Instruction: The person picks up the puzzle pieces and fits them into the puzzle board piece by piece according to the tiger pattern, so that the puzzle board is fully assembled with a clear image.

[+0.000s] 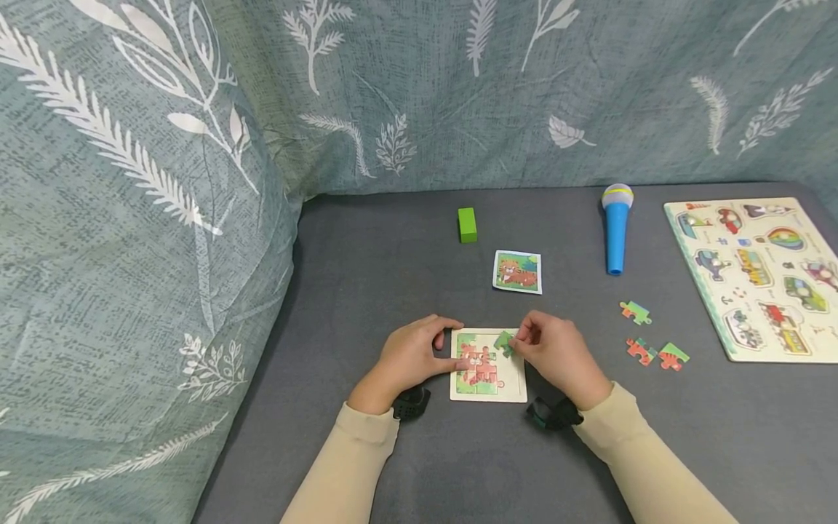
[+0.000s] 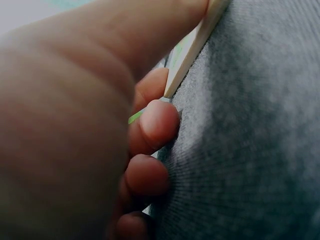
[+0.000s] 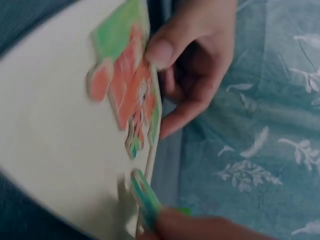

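Observation:
A square puzzle board [image 1: 513, 389] lies on the dark table, its left part filled with joined red and green pieces [image 1: 483, 372]. My left hand [image 1: 407, 354] holds the board at its left side, thumb over the joined pieces and index finger at the far left corner. Between the thumb and fingers of my right hand [image 1: 558, 355] is a green puzzle piece [image 3: 144, 196], pinched and tilted just over the bare upper right part of the board. In the left wrist view the board's wooden edge [image 2: 187, 62] shows beside the fingers.
Several loose puzzle pieces [image 1: 642, 351] lie to the right. Beyond the board are a tiger picture card [image 1: 517, 272], a green block [image 1: 467, 225] and a blue toy microphone [image 1: 616, 236]. A large picture board [image 1: 753, 280] lies far right, and a leaf-patterned curtain [image 1: 425, 94] borders the table.

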Demonstrator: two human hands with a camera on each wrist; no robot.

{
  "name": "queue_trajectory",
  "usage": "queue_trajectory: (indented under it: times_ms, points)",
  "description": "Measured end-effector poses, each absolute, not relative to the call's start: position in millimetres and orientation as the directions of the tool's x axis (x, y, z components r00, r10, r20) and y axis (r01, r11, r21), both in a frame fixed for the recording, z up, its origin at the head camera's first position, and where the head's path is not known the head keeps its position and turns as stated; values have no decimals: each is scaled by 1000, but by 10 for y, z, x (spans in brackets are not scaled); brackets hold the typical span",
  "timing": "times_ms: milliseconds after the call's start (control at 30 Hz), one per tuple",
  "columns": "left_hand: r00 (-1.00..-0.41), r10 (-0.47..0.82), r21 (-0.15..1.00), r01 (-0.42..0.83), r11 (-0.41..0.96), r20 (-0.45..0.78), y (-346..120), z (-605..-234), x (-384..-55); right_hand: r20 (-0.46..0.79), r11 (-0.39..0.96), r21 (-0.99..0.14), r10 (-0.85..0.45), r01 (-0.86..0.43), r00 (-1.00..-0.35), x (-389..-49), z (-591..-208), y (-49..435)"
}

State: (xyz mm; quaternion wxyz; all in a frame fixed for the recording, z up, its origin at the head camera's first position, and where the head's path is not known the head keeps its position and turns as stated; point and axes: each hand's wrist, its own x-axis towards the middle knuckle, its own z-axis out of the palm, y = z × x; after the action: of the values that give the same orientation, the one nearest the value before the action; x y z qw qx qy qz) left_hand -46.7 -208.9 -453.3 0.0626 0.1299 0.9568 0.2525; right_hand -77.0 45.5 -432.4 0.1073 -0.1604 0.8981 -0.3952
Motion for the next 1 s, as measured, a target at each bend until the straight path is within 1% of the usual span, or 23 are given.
queue_trajectory:
  times_ms: [67, 133, 200, 300, 333, 400, 467, 600, 700, 767, 867, 933, 1000]
  points:
    - [-958, 283, 496, 222, 839, -51, -2087, -4534, -469, -33, 667, -701, -383, -251, -923, -745, -4332, 460]
    - [-957, 284, 494, 223, 840, -51, -2087, -4537, -472, 19, 684, -648, -425, -335, -905, -719, -4336, 467]
    - [-958, 281, 492, 218, 843, -57, -2086, -4536, -474, 81, 678, -587, -494, -442, -866, -689, -4334, 481]
    - [-959, 276, 496, 208, 843, -67, -2083, -4531, -476, 151, 647, -486, -600, -588, -785, -638, -4335, 515]
    - [-959, 276, 497, 207, 842, -69, -2084, -4528, -476, 159, 641, -453, -626, -620, -764, -617, -4333, 525]
    - [-957, 283, 498, 214, 841, -67, -2078, -4520, -487, 162, 650, -392, -648, -651, -744, -559, -4325, 540]
    - [-956, 288, 495, 222, 840, -59, -2078, -4517, -495, 162, 676, -322, -651, -663, -742, -498, -4314, 530]
    - [-959, 279, 497, 223, 839, -41, -2086, -4521, -495, 162, 739, -201, -623, -643, -766, -418, -4308, 464]
    - [-961, 272, 505, 214, 836, -43, -2085, -4538, -483, 165, 779, -163, -583, -605, -795, -388, -4309, 437]
    - [-961, 274, 512, 212, 832, -47, -2084, -4544, -472, 167, 791, -161, -568, -591, -806, -372, -4318, 435]
    - [-961, 273, 518, 209, 830, -51, -2080, -4551, -460, 168, 793, -195, -553, -578, -816, -374, -4323, 477]
    - [-960, 274, 524, 207, 826, -52, -2065, -4556, -456, 177, 798, -227, -530, -558, -830, -437, -4302, 599]
    - [-960, 276, 522, 209, 827, -52, -2053, -4561, -452, 182, 817, -268, -477, -510, -860, -559, -4253, 814]
